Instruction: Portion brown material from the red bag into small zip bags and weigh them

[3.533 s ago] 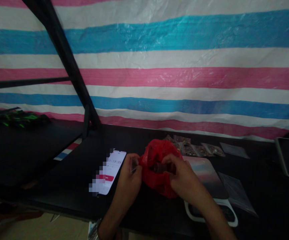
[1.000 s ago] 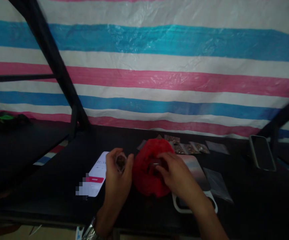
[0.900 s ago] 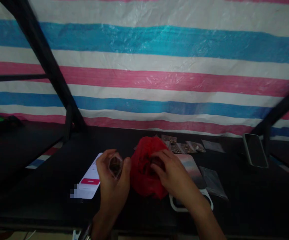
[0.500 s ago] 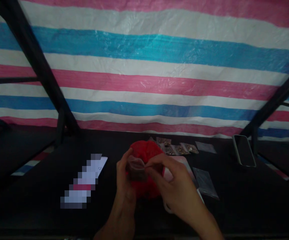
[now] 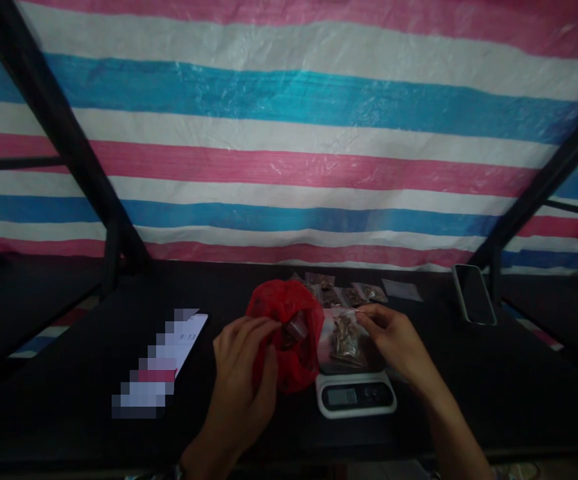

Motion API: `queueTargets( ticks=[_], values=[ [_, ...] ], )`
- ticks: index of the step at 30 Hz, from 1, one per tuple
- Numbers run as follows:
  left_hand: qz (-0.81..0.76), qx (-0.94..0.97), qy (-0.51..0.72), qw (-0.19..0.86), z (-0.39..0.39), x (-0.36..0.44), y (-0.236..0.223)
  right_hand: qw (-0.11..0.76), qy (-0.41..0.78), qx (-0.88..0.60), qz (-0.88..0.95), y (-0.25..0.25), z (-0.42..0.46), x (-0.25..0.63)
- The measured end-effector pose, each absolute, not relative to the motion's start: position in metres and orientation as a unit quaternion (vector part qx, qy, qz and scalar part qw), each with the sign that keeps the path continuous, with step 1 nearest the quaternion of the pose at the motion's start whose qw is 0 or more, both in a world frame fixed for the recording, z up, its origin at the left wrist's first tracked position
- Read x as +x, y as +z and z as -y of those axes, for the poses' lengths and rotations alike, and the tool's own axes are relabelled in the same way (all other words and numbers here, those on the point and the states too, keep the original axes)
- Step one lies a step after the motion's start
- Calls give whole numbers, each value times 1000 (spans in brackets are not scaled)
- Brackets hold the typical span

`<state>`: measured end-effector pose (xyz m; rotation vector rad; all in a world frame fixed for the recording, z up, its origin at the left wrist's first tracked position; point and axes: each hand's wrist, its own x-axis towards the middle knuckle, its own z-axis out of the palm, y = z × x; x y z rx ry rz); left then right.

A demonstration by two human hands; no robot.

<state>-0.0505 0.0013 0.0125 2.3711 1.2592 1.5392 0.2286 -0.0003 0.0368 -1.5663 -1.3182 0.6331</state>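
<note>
A small clear zip bag (image 5: 345, 338) with brown bits in it is on the metal top of a white kitchen scale (image 5: 356, 395). My right hand (image 5: 393, 335) pinches the bag's upper edge between thumb and fingers. The scale's display is too dim to read. Left of the scale stands a red plastic bag (image 5: 283, 303), its mouth open, with another small clear packet inside. Over the left side of that red bag, my left hand (image 5: 243, 363) is loosely curved, thumb and fingers apart.
Several filled zip bags (image 5: 356, 295) lie behind the scale, beside a flat clear bag (image 5: 401, 289). A phone (image 5: 475, 293) leans near the right post. Another lit phone (image 5: 191, 340), partly pixelated, lies left on the black table (image 5: 183, 287). Striped sheeting (image 5: 289, 153) hangs behind.
The small zip bag, held in both hands over the red bag before, is now on the scale in my right hand. My left hand has let go of it and moved left.
</note>
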Motion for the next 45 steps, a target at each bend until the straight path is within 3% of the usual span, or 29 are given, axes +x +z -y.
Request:
queueTargets(
  ticks=[10,17,27,34,40,45],
  values=[
    [-311,862,400,-15,12,-66,6,452,196,-688,533,26,-10,242],
    [-327,811,484,34,21,-65,1,462,189,-691,523,18,-15,250],
    [-300,806,498,-109,23,-83,4,478,178,-679,528,15,-18,252],
    [-268,817,488,-150,26,-81,5,437,98,-662,601,13,-20,248],
    [-304,792,516,-120,33,-72,6,386,108,-670,625,6,-22,245],
    [-289,804,515,-77,44,-60,10,434,218,-614,622,31,-14,233]
  ],
)
